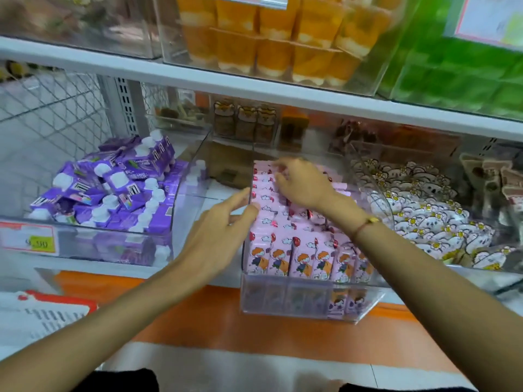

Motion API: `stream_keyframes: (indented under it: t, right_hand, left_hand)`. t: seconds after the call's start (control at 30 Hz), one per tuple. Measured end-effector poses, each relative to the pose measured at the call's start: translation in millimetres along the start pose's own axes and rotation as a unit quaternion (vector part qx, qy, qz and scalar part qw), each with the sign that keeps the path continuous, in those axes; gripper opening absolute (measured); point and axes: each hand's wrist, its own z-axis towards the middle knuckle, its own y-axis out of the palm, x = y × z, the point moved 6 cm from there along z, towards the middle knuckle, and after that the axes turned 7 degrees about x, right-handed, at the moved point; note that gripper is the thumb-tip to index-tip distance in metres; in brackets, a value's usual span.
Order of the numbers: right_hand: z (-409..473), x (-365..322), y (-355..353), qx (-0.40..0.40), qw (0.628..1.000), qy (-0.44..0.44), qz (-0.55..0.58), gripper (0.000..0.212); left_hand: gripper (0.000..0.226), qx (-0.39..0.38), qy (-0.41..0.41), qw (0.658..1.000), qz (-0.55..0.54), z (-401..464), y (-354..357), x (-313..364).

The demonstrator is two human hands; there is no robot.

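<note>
Pink packets (285, 241) sit in a clear bin (266, 298) on the lower shelf, centre of view, between a bin of purple packs (113, 193) on the left and a heap of white flower-print packets (424, 210) on the right. Each packet is a slim pink rectangle printed with an orange-haired cartoon figure, a red balloon and small clouds. Front row: packets stand on end, long axis near vertical, printed face toward the camera, side by side across the bin. Rows behind lean back, tops pointing away toward the shelf rear. Left hand (223, 224): fingers straight, tips against the bin's left wall, holding nothing. Right hand (302, 182): over the rear rows, fingers bent down onto the packet tops; cannot tell whether a packet is pinched. Thin bracelet (365, 223) on the right wrist.
</note>
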Motion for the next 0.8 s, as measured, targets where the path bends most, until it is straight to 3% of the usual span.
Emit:
stream_keyframes:
  t: [0.1,0.33,0.43,0.53,0.63,0.7,0.8]
  right_hand:
    - [30.6,4.5,28.7,-0.046,0.999,0.012,-0.004,0.035]
    - [63.1,17.1,46.8,-0.042,0.994,0.099,-0.002,0.024]
    - [66.3,18.2,38.4,0.006,0.992,0.122,0.022,0.022]
    - [59.5,22.9,24.9,0.093,0.976,0.139,0.137,0.017]
    - [43.2,17.1,0.7,0.182,0.921,0.133,0.318,0.009]
    - [25.5,15.1,-17.8,0.226,0.833,0.158,0.479,0.008]
    - [-4.9,18.5,-41.9,0.284,0.779,0.206,0.520,0.003]
  left_hand:
    - [0.062,0.004,0.018,1.000,0.021,0.8,3.4,-3.9]
    - [0.060,0.001,0.029,0.999,0.025,1.3,1.1,-5.9]
    - [0.059,-0.011,0.008,1.000,-0.002,0.2,0.4,-4.5]
    - [0.053,0.010,-0.012,1.000,-0.004,-2.8,-3.3,-2.5]
    - [0.036,0.057,-0.016,0.998,0.024,-2.6,-11.6,4.3]
    - [0.030,0.087,0.002,0.996,0.023,1.6,-18.6,15.6]
    - [0.032,0.110,0.056,0.992,-0.013,6.0,-25.1,38.5]
